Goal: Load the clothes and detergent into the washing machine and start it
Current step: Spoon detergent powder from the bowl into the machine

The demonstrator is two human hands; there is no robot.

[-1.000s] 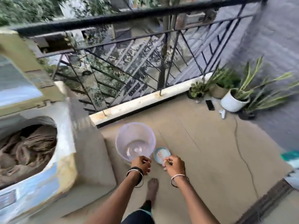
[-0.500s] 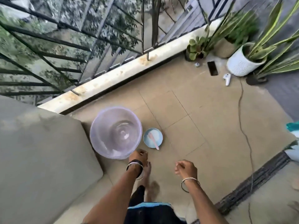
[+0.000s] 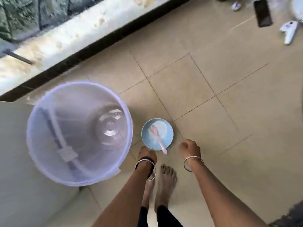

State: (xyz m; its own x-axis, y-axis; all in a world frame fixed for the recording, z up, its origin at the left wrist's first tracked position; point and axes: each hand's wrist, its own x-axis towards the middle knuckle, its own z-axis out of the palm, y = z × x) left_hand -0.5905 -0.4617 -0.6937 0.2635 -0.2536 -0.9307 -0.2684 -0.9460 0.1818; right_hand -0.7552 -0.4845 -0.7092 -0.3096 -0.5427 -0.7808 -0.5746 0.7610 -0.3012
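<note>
Blue bowl point(image 3: 157, 134): on the tiled floor point(image 3: 205, 95), holding white detergent powder point(image 3: 159, 127) and a pink spoon point(image 3: 158, 139) whose handle overhangs the near rim. Translucent bucket point(image 3: 78, 133): just left of the bowl, beside the pale washing machine side point(image 3: 14, 161). Left hand point(image 3: 146, 153): at the bowl's near rim, fingers curled; whether its grip touches the rim cannot be told. Right hand point(image 3: 190, 147): near the bowl, apart from it, grip pressed into a loose fist, holding nothing. Bare feet point(image 3: 164, 182): below the bowl. Dark phone point(image 3: 262, 13): far right, well apart.
</note>
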